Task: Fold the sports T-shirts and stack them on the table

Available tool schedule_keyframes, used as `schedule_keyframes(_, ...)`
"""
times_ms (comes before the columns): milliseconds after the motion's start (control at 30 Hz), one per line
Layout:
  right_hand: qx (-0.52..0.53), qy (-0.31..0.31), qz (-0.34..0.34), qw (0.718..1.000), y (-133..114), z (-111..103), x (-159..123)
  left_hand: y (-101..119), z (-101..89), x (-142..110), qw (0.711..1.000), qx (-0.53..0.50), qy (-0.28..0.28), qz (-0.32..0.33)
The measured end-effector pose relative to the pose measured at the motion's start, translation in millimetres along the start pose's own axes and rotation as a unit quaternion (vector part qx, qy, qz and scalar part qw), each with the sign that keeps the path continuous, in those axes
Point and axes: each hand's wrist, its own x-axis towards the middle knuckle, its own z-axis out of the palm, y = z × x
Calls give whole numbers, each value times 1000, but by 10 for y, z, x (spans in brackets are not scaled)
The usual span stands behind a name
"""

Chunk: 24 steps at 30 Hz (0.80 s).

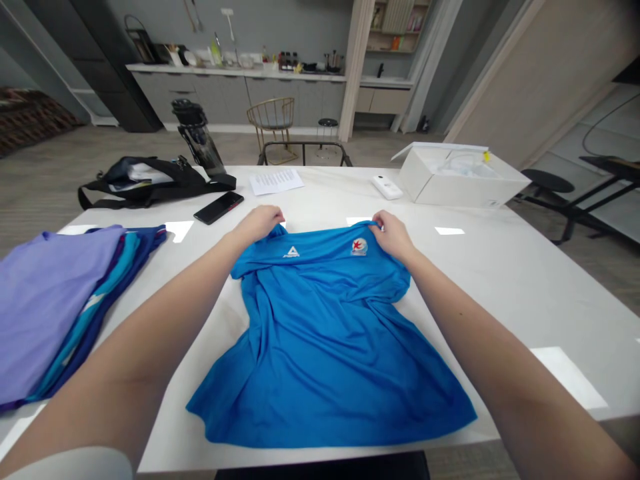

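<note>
A blue T-shirt [320, 360] lies wrinkled on the white table, its hem toward me and its shoulder end away from me. A white triangle logo and a round badge with a red star show on its chest. My left hand [263, 221] pinches the fabric at the far left shoulder. At the far right shoulder my right hand [393, 233] is closed on the cloth between thumb and fingers. The top edge stretches between both hands, slightly raised. The collar is not clearly visible.
Folded clothes [55, 293] are stacked at the left. Beyond stand a black bag [145, 183], a dark bottle [200, 140], a phone [219, 207], a paper sheet [276, 181], a small white device [387, 187] and an open white box [450, 180] on the table [500, 280].
</note>
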Motion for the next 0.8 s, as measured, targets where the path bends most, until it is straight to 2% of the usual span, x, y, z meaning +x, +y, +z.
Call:
schedule_keyframes(67, 8, 108, 18, 994, 15, -122, -85, -5, -92, -119, 992, -20, 127, -14)
schedule_keyframes(100, 6, 129, 16, 991, 29, -165, -135, 2, -103, -192, 988, -21, 153, -9)
schedule_keyframes(133, 2, 121, 2, 993, 47, -193, -190, 14, -90, -269, 988, -15, 152, 5)
schedule_keyframes(167, -3, 86, -24, 996, 69, -205, -246, 31, -53, -345, 991, -5, 132, 23)
schedule_keyframes(233, -9, -32, -81, 996, 116, -189, -356, 84, 70, -471, 995, 15, 79, 54)
schedule_keyframes(300, -7, -123, -93, 988, 150, -145, -441, 158, 224, -534, 997, 21, 52, 60)
schedule_keyframes(367, 4, -133, -38, 990, 161, -108, -474, 241, 368, -516, 998, 15, 45, 39)
schedule_keyframes(467, 32, -81, 75, 993, 147, -108, -396, 354, 514, -358, 999, -8, 38, -27)
schedule_keyframes(533, 45, -63, 127, 989, 137, -132, -262, 409, 564, -201, 997, -26, 26, -64)
schedule_keyframes(600, 39, -97, 161, 981, 142, -144, -94, 446, 595, -36, 996, -35, 4, -78)
schedule_keyframes(667, 14, -171, 175, 970, 164, -127, 68, 466, 624, 113, 996, -37, -20, -81)
schedule_keyframes(733, -15, -233, 159, 959, 201, -90, 190, 468, 650, 227, 994, -61, -44, -84)
schedule_keyframes(800, -29, -225, 119, 967, 236, -58, 273, 449, 653, 306, 989, -118, -43, -84)
